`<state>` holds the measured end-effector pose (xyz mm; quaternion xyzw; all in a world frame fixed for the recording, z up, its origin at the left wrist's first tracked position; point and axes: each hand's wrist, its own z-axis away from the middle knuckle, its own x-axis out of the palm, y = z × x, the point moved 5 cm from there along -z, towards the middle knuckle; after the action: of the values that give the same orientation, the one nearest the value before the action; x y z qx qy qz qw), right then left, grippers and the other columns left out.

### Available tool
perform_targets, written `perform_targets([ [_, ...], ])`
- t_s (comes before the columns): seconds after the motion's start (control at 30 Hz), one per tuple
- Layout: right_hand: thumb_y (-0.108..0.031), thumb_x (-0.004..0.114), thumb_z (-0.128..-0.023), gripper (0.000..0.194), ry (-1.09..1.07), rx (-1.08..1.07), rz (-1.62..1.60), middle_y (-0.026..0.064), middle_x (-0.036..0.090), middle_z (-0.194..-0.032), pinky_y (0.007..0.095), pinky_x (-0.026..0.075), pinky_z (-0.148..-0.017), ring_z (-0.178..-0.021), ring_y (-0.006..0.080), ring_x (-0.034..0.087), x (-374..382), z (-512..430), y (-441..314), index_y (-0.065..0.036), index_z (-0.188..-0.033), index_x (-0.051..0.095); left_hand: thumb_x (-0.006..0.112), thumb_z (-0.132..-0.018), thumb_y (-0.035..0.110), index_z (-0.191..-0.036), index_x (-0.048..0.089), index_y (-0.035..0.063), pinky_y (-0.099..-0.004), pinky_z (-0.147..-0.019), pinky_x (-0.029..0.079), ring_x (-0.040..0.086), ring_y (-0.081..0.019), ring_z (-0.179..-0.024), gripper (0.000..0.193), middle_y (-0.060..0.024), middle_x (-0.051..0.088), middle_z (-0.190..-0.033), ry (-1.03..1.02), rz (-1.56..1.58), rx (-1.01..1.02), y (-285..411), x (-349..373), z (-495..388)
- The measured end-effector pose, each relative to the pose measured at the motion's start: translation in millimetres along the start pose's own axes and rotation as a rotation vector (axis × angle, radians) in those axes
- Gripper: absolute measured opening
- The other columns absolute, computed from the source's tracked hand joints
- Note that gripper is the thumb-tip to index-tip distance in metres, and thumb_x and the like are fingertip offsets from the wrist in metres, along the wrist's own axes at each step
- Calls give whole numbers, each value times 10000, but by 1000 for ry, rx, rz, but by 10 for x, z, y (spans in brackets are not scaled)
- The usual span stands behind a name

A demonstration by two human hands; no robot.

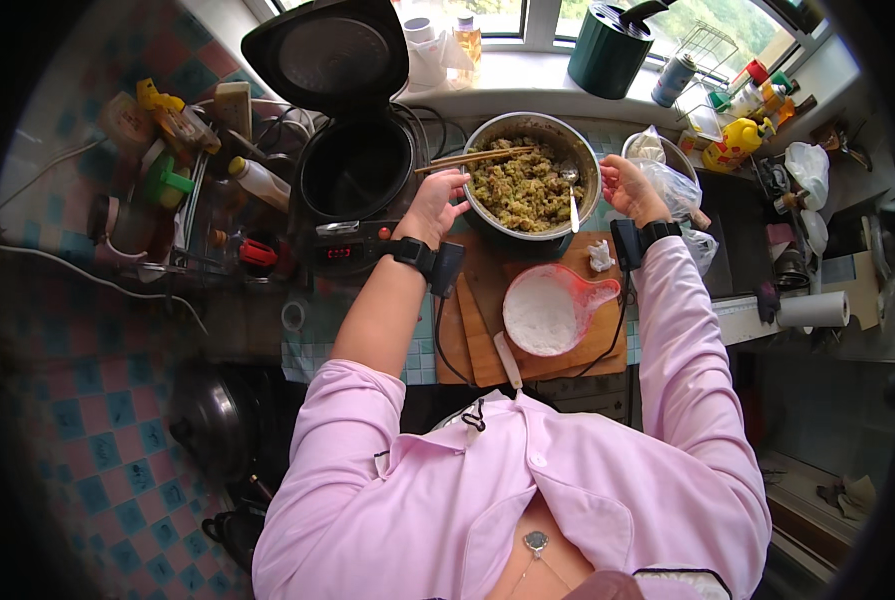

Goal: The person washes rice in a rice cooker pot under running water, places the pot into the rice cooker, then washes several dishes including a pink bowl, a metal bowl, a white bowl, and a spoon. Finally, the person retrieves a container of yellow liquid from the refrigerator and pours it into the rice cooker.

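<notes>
A round metal pot (pixel 595 193) holds a chopped, greenish-brown food mixture (pixel 521 184). My left hand (pixel 436 204) is at the pot's left rim, fingers against it. On the opposite side, my right hand (pixel 627 187) has its fingertips at the rim; their undersides are hidden. Wooden chopsticks (pixel 477 158) lie across the left rim, tips over the food, just above my left fingers. Inside the pot, a metal spoon (pixel 573 201) leans toward the near right edge. Closer to me, a red plastic scoop (pixel 586 300) full of white powder (pixel 541 311) sits on a wooden board (pixel 601 349).
An open multicooker (pixel 357 169) with its lid raised stands left of the pot. Crumpled tissue (pixel 601 256) and a white-handled knife (pixel 507 360) lie on the board. To the right are plastic bags (pixel 668 187) and a dark sink (pixel 725 232). Bottles (pixel 260 182) crowd the left.
</notes>
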<state>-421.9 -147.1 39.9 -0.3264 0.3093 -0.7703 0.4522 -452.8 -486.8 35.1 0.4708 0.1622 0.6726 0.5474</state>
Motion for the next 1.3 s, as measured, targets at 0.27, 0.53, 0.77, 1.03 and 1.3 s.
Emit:
perform_targets([
  [0.27, -257, 640, -839, 154, 67, 33, -8, -8, 607, -782, 214, 430, -559, -663, 107, 565, -274, -278, 216, -107, -866, 615, 545, -932, 86, -1161, 550, 3, -365, -927, 470, 559, -189, -1035, 243, -84, 604, -1088, -78, 72, 13, 43, -55, -34],
  [0.53, -161, 588, -886, 381, 114, -241, -387, 45, 586, -1124, 270, 436, -794, -917, 132, 566, 149, 1225, -285, -76, -1252, 530, 550, -921, 81, -1149, 597, -11, -322, -851, 537, 643, -212, -979, 250, -113, 651, -1061, -28, -245, 77, 862, -346, 795],
  [0.77, -116, 579, -878, 407, -551, -345, -538, 176, 582, -1203, 364, 461, -859, -971, 208, 585, 1945, 2547, -859, 19, -1248, 476, 497, -934, 86, -1192, 549, -41, -332, -895, 527, 641, -244, -1018, 293, -170, 634, -1132, -60, -187, 468, 2388, -695, 1468],
  [1.03, -254, 634, -903, 483, -310, -1191, 435, 170, 559, -1303, 288, 442, -960, -1131, 206, 564, 4160, 1394, -1755, 15, -1287, 517, 517, -931, 81, -1253, 523, -14, -294, -885, 513, 628, -208, -1036, 335, -148, 624, -1192, 38, -350, 561, 3070, -1220, 1480],
  [1.3, -675, 596, -802, 905, 373, -982, 1421, 136, 301, -1543, 570, 248, -1117, -1423, 348, 263, 4355, 263, -1604, -131, -1482, 348, 571, -896, 50, -1360, 442, -37, -299, -944, 462, 550, -209, -1142, 489, -162, 523, -1329, 61, -657, 719, 2990, -1451, 1284],
])
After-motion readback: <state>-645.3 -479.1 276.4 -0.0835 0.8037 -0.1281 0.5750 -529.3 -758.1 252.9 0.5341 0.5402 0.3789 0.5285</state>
